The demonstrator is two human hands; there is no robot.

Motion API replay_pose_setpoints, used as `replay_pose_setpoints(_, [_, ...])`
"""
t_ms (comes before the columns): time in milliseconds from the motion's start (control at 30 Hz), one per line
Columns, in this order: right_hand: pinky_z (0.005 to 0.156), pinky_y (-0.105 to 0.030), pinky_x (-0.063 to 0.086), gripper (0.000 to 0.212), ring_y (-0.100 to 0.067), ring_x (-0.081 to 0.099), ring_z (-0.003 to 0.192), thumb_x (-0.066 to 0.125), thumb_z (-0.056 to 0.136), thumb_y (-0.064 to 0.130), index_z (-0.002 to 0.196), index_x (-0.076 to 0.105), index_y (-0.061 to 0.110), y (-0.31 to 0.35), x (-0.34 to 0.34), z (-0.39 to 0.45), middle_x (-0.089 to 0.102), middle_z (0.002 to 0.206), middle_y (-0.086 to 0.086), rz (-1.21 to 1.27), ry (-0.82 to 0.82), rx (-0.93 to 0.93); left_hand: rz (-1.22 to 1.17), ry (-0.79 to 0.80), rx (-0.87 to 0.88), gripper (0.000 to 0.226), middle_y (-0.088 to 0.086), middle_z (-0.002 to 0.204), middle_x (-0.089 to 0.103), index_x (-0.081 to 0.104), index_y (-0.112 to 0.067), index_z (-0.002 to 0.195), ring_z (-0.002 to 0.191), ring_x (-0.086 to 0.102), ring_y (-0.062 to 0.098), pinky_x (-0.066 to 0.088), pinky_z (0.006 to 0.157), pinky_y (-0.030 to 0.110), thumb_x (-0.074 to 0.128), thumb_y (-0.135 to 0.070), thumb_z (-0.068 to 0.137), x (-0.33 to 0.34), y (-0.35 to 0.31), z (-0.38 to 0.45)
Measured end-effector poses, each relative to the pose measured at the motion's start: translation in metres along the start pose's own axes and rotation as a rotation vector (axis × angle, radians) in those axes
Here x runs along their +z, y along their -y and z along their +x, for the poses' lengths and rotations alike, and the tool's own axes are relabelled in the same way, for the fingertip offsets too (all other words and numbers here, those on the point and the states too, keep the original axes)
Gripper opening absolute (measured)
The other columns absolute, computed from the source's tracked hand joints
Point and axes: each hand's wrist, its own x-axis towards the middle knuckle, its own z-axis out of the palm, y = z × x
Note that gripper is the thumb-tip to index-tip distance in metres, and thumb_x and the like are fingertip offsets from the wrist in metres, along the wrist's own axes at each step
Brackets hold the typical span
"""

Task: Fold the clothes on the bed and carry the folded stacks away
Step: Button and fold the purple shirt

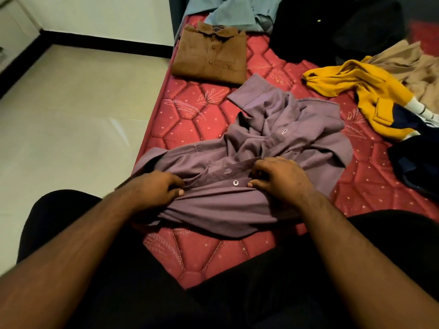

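A crumpled purple button shirt (273,138) lies on the red quilted mattress (190,110) right in front of me. My left hand (156,186) pinches the shirt's fabric at the left of its button placket. My right hand (278,176) grips the placket edge just right of a white button. A brown shirt (211,53) lies neatly folded at the far left of the bed.
Unfolded clothes lie around: a light blue garment (232,10) at the back, black clothes (332,27) beside it, a yellow garment (365,91), a beige one (418,67) and a dark navy one (418,162) at the right. Pale floor (71,110) lies left of the bed.
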Motion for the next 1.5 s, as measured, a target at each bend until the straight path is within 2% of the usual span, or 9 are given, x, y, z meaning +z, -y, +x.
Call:
replay_pose_setpoints(67, [0.08,-0.04,0.046,0.03,-0.029,0.057,0.097,0.07,0.076,0.046,0.098,0.066,0.025,0.006,0.004,0.001,0.062,0.103,0.0,-0.077,-0.105,-0.076,0.083,-0.04,-0.037,0.029,-0.004,0.114,0.07,0.068,-0.03,0.115,0.102,0.065,0.019,0.049,0.082,0.029,0.06,-0.041,0.089,-0.005,-0.011,-0.002])
replay_pose_setpoints(167, [0.065,-0.038,0.046,0.024,-0.029,0.057,0.079,0.064,0.072,0.041,0.087,0.07,0.024,0.017,0.013,0.004,0.061,0.088,-0.003,-0.121,-0.265,-0.171,0.008,-0.435,0.054,0.022,0.0,0.083,0.068,0.067,-0.022,0.084,0.078,0.062,0.021,0.046,0.065,0.031,0.061,-0.043,0.086,-0.009,-0.047,0.007])
replay_pose_setpoints(233, [0.061,-0.036,0.042,0.023,-0.029,0.057,0.075,0.056,0.074,0.043,0.078,0.071,0.027,0.021,0.016,0.003,0.06,0.082,-0.001,-0.144,-0.263,-0.217,-0.148,-0.622,0.067,0.022,0.002,0.082,0.069,0.068,-0.019,0.085,0.078,0.062,0.024,0.048,0.068,0.035,0.063,-0.04,0.085,-0.001,-0.069,0.018])
replay_pose_setpoints(433, [0.061,-0.035,0.04,0.032,-0.028,0.057,0.079,0.045,0.074,0.044,0.08,0.074,0.03,0.021,0.018,0.002,0.06,0.083,0.002,-0.146,-0.18,-0.228,-0.353,-0.655,-0.065,0.014,-0.003,0.081,0.066,0.07,-0.026,0.08,0.083,0.06,0.021,0.049,0.076,0.039,0.071,-0.039,0.077,0.033,-0.083,0.044])
replay_pose_setpoints(567, [0.069,-0.039,0.047,0.028,-0.03,0.061,0.086,0.048,0.081,0.032,0.097,0.067,0.019,0.023,0.016,0.003,0.064,0.097,-0.004,-0.006,-0.158,-0.176,-0.664,-0.799,0.113,0.011,-0.001,0.077,0.063,0.073,-0.017,0.077,0.067,0.053,0.004,0.043,0.068,0.015,0.079,-0.008,0.073,0.033,-0.089,0.04])
replay_pose_setpoints(733, [0.069,-0.04,0.048,0.026,-0.032,0.061,0.085,0.045,0.085,0.025,0.099,0.061,0.01,0.022,0.012,-0.002,0.065,0.095,-0.011,0.229,-0.192,-0.187,-1.073,-0.566,0.088,0.02,-0.008,0.073,0.072,0.074,-0.023,0.079,0.065,0.061,0.0,0.05,0.066,0.026,0.076,-0.003,0.079,0.04,-0.09,0.044])
replay_pose_setpoints(967, [0.063,-0.036,0.05,0.008,-0.026,0.065,0.07,0.06,0.08,0.008,0.079,0.066,0.003,0.013,0.018,0.003,0.068,0.076,-0.009,0.372,-0.257,-0.227,-1.09,-0.52,0.107,0.029,-0.016,0.074,0.072,0.073,-0.029,0.081,0.07,0.062,-0.003,0.052,0.073,0.02,0.072,0.0,0.082,0.05,-0.089,0.045])
replay_pose_setpoints(1200, [0.063,0.0,0.037,0.006,-0.001,0.06,0.074,0.068,0.071,0.007,0.075,0.072,0.006,0.015,0.016,0.002,0.072,0.071,-0.002,0.508,-0.218,-0.22,-1.089,-0.489,0.152,0.016,-0.001,0.087,0.075,0.075,-0.012,0.097,0.077,0.063,-0.001,0.052,0.076,0.018,0.068,-0.002,0.088,0.049,-0.09,0.043])
replay_pose_setpoints(1500, [0.064,0.003,0.035,0.006,0.004,0.055,0.073,0.071,0.073,0.005,0.077,0.07,0.009,0.017,0.02,0.001,0.069,0.072,0.005,0.541,-0.27,-0.2,-1.137,-0.44,0.161,0.018,0.001,0.092,0.075,0.074,-0.005,0.101,0.082,0.066,0.003,0.052,0.08,0.018,0.069,0.001,0.085,0.047,-0.089,0.039])
